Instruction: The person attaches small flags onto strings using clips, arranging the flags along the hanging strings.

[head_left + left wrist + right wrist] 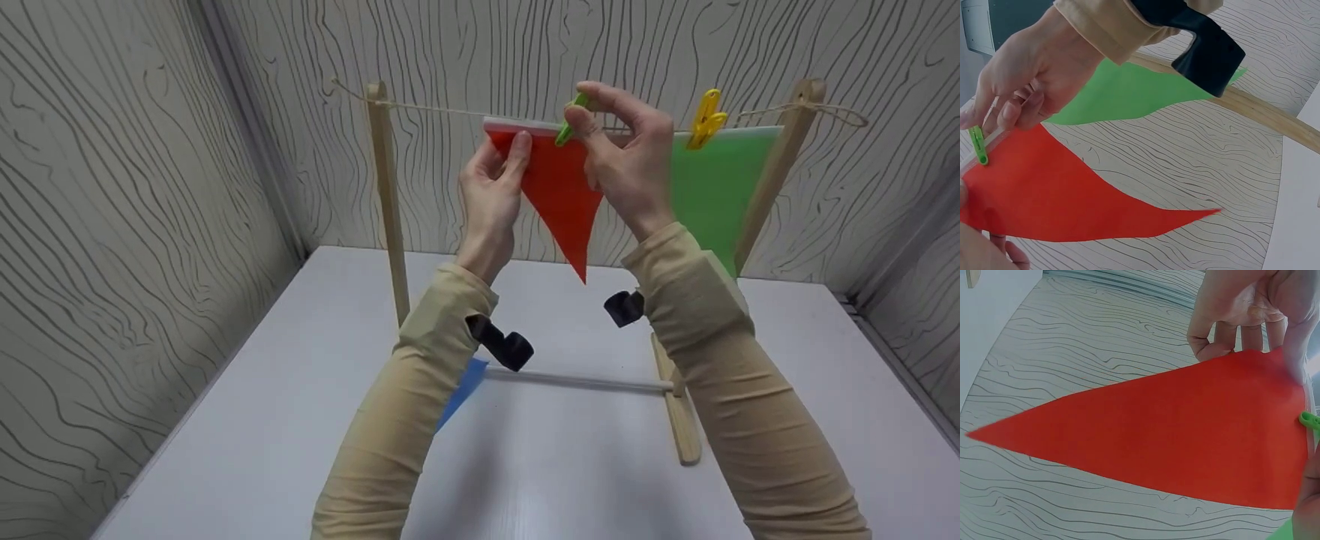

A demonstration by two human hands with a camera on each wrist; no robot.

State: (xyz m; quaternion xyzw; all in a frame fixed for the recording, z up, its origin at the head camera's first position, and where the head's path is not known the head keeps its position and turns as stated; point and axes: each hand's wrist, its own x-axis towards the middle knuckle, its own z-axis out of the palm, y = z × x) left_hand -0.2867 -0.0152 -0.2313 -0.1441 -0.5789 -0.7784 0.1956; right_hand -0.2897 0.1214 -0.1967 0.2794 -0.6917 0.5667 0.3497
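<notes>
A red triangular pennant [562, 180] hangs point down at the string [442, 110], its white top edge along the line. Near its upper left corner my left hand [495, 187] pinches it, thumb in front and fingers behind. Between thumb and fingers my right hand [630, 150] holds a green clothespin [572, 124], whose tip sits over the pennant's white edge. In the left wrist view the green clothespin [979, 146] lies across that edge. To the right, a green pennant [720, 180] hangs with a yellow clothespin [705, 120] clipped on its top edge.
The string runs between a left wooden post [388, 202] and a right wooden post [780, 172]. A white rod [585, 380] joins a wooden foot [681, 427] low over the white table [540, 465]. Part of a blue pennant [463, 390] shows beside the left sleeve. Patterned walls stand behind and at both sides.
</notes>
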